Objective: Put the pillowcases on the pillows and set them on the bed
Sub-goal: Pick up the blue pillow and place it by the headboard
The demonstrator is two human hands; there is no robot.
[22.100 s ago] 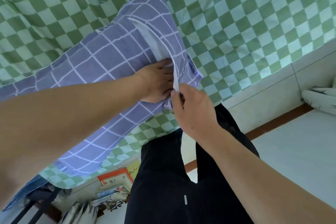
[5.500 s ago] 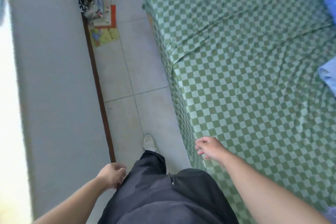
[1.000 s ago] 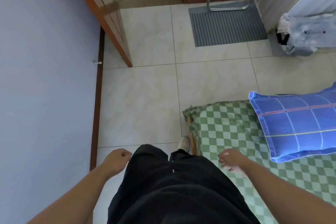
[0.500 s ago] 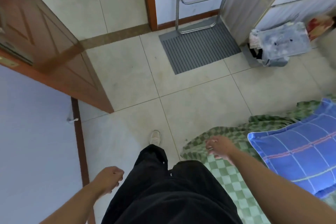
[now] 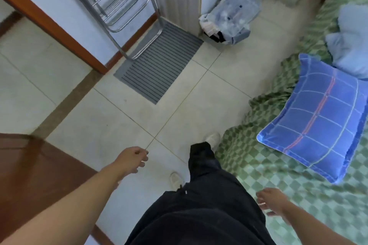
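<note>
A pillow in a blue checked pillowcase [image 5: 316,119] lies on the bed, which wears a green checked sheet [image 5: 258,165], at the right. Beyond it at the far right lies a pale blue bundle [image 5: 350,43], either a bare pillow or cloth; I cannot tell which. My left hand [image 5: 132,160] hangs over the tiled floor, fingers loosely curled, holding nothing. My right hand [image 5: 271,202] is low beside the bed's edge, fingers relaxed, also holding nothing. Both hands are apart from the pillow.
A brown wooden door [image 5: 37,169] stands at the lower left. A grey ribbed mat [image 5: 159,61] and a folded metal rack [image 5: 119,2] are ahead by the wall. A bin with a plastic bag [image 5: 229,14] sits near the bed's corner. My black trousers and pale shoes are below.
The view has swung right along the bed's end. My left hand has risen forward over the floor, my right hand has dropped back beside the bed. The pale blue bundle has come into view.
</note>
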